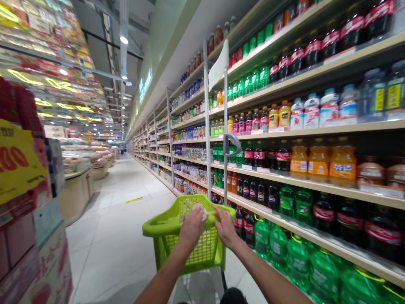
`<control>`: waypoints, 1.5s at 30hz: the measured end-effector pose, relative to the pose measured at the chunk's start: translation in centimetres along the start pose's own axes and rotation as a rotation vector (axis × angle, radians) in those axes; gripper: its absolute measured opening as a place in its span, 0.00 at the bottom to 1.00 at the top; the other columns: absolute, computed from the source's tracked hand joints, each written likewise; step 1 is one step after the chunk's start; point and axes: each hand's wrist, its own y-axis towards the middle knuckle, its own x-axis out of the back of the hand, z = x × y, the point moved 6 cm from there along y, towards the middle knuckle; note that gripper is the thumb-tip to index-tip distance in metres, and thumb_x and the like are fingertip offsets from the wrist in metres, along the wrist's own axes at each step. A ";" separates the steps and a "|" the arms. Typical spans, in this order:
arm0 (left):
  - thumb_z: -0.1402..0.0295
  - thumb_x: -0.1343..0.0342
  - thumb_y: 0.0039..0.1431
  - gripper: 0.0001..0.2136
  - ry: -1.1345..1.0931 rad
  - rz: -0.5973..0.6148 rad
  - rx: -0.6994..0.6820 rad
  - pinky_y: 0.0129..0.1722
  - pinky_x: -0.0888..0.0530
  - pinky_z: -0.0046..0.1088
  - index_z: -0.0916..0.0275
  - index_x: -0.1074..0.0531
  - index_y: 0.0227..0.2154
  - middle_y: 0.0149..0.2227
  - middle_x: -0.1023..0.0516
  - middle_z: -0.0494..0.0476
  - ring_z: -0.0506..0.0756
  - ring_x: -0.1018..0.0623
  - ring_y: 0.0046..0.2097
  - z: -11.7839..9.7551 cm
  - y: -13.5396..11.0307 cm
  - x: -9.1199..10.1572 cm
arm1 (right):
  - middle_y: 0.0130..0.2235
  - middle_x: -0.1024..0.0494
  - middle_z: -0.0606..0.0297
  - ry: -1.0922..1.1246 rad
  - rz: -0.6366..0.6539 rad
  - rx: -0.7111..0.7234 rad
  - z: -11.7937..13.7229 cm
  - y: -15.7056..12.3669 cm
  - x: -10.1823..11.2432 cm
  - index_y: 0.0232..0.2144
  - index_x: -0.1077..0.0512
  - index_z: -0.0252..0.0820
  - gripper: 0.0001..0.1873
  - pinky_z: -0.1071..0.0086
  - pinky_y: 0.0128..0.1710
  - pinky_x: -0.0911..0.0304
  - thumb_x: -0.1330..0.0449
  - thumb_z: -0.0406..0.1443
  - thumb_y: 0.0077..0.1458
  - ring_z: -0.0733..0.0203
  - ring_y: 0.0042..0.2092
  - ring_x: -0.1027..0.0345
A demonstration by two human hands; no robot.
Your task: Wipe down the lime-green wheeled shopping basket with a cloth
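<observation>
A bright green plastic shopping cart [186,264] stands in front of me, with its handle [158,228] running across the near side. My left hand [192,226] is closed at the middle of this handle, around a crumpled white wad [201,211] that looks like tissue or a wipe. Just to its right, my right hand [225,224] grips the handle with bent fingers. From the cart's right side rises a grey pole [225,177] bearing a white flag-shaped panel [218,65] and a grey curved hook [232,145]. What lies in the basket cannot be made out.
Along the right runs a long shelf [303,182] packed with bottled drinks; large green bottles [297,257] stand at floor level. Stacked boxes with a yellow price sign [19,160] border the left. A pale tiled aisle [117,228] stretches ahead past display counters [76,190].
</observation>
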 end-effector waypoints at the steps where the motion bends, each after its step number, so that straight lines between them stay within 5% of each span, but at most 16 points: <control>1: 0.74 0.55 0.54 0.12 -0.003 0.017 -0.043 0.52 0.33 0.37 0.63 0.30 0.39 0.47 0.28 0.61 0.55 0.31 0.51 -1.3 0.6 -0.8 | 0.41 0.27 0.62 -0.003 -0.002 0.019 0.0 -0.1 0.0 0.53 0.43 0.41 0.27 0.56 0.48 0.47 0.54 0.28 0.48 0.57 0.43 0.38; 4: 0.76 0.53 0.51 0.14 0.020 0.069 -0.054 0.51 0.33 0.36 0.63 0.31 0.41 0.48 0.29 0.60 0.55 0.30 0.50 -1.0 0.6 -0.9 | 0.40 0.27 0.62 0.007 -0.002 0.022 -0.5 0.0 0.3 0.53 0.42 0.41 0.27 0.57 0.47 0.46 0.54 0.29 0.48 0.57 0.42 0.38; 9: 0.71 0.54 0.53 0.12 0.099 0.051 0.221 0.52 0.34 0.38 0.62 0.30 0.40 0.46 0.27 0.58 0.56 0.30 0.50 8.3 -3.4 4.1 | 0.39 0.26 0.63 0.050 0.044 -0.052 -1.2 0.6 1.0 0.53 0.42 0.42 0.27 0.58 0.47 0.45 0.54 0.29 0.49 0.57 0.43 0.38; 11: 0.69 0.55 0.55 0.12 0.098 0.013 0.279 0.51 0.33 0.38 0.62 0.30 0.39 0.45 0.26 0.58 0.55 0.29 0.49 9.6 -3.9 4.8 | 0.39 0.26 0.63 0.019 0.060 -0.069 -0.7 0.9 1.0 0.53 0.42 0.42 0.27 0.59 0.47 0.46 0.54 0.29 0.49 0.57 0.43 0.38; 18: 0.72 0.55 0.54 0.11 0.017 -0.017 -0.043 0.51 0.33 0.36 0.64 0.30 0.37 0.45 0.27 0.61 0.55 0.30 0.50 1.4 -0.3 0.3 | 0.41 0.27 0.59 -0.267 0.089 -0.087 2.1 1.5 -1.1 0.43 0.32 0.43 0.16 0.54 0.50 0.52 0.54 0.36 0.56 0.55 0.45 0.37; 20: 0.74 0.54 0.52 0.12 0.052 0.056 -0.023 0.51 0.34 0.35 0.64 0.30 0.39 0.45 0.27 0.61 0.55 0.30 0.49 2.2 -0.3 1.0 | 0.41 0.27 0.60 -0.262 0.077 -0.061 2.2 1.4 -1.3 0.44 0.32 0.43 0.15 0.56 0.50 0.52 0.53 0.35 0.56 0.56 0.45 0.37; 24: 0.73 0.57 0.54 0.10 0.220 0.232 0.255 0.51 0.37 0.38 0.62 0.30 0.32 0.37 0.25 0.56 0.54 0.27 0.41 7.8 -2.2 4.9 | 0.41 0.27 0.60 -0.179 0.110 -0.001 1.4 1.1 -1.5 0.44 0.33 0.42 0.16 0.59 0.48 0.48 0.52 0.35 0.54 0.57 0.44 0.37; 27: 0.70 0.60 0.56 0.11 0.269 0.300 0.401 0.44 0.35 0.31 0.62 0.32 0.27 0.30 0.26 0.53 0.52 0.27 0.35 9.6 -3.1 6.6 | 0.45 0.28 0.58 -0.168 0.149 0.021 0.2 1.1 -1.2 0.47 0.34 0.41 0.18 0.57 0.50 0.50 0.50 0.37 0.54 0.56 0.47 0.39; 32: 0.67 0.59 0.57 0.12 0.226 0.255 0.382 0.37 0.36 0.26 0.63 0.32 0.27 0.30 0.27 0.54 0.52 0.28 0.36 5.9 -2.2 4.5 | 0.53 0.35 0.55 -0.251 0.306 -0.030 -1.8 2.5 -0.2 0.50 0.37 0.40 0.21 0.48 0.55 0.58 0.52 0.37 0.54 0.52 0.56 0.46; 35: 0.68 0.58 0.57 0.11 0.159 0.244 0.320 0.40 0.35 0.28 0.63 0.31 0.29 0.32 0.26 0.56 0.53 0.28 0.38 2.2 -1.1 2.4 | 0.58 0.42 0.56 -0.283 0.274 -0.028 -0.7 3.6 -0.1 0.51 0.38 0.42 0.22 0.44 0.56 0.65 0.53 0.34 0.53 0.51 0.60 0.54; 39: 0.72 0.56 0.54 0.10 0.017 0.267 0.197 0.46 0.35 0.32 0.63 0.31 0.35 0.38 0.26 0.58 0.54 0.29 0.43 -2.0 -0.4 0.8 | 0.53 0.34 0.59 -0.176 0.190 -0.046 0.4 3.6 -0.8 0.46 0.32 0.44 0.19 0.47 0.57 0.63 0.56 0.35 0.56 0.55 0.56 0.46; 42: 0.73 0.56 0.53 0.11 -0.146 0.218 0.115 0.48 0.35 0.33 0.63 0.30 0.37 0.40 0.26 0.58 0.54 0.29 0.44 -2.7 -0.9 0.7 | 0.50 0.31 0.58 -0.141 0.179 -0.104 -1.2 2.9 0.1 0.37 0.27 0.43 0.19 0.49 0.57 0.63 0.57 0.35 0.56 0.56 0.55 0.44; 45: 0.69 0.57 0.55 0.12 -0.299 0.131 0.173 0.45 0.32 0.33 0.63 0.30 0.37 0.39 0.26 0.58 0.54 0.28 0.43 -0.9 -1.8 0.5 | 0.52 0.34 0.57 -0.163 0.161 -0.167 -3.0 2.1 2.0 0.36 0.26 0.42 0.17 0.47 0.57 0.64 0.55 0.36 0.55 0.52 0.57 0.47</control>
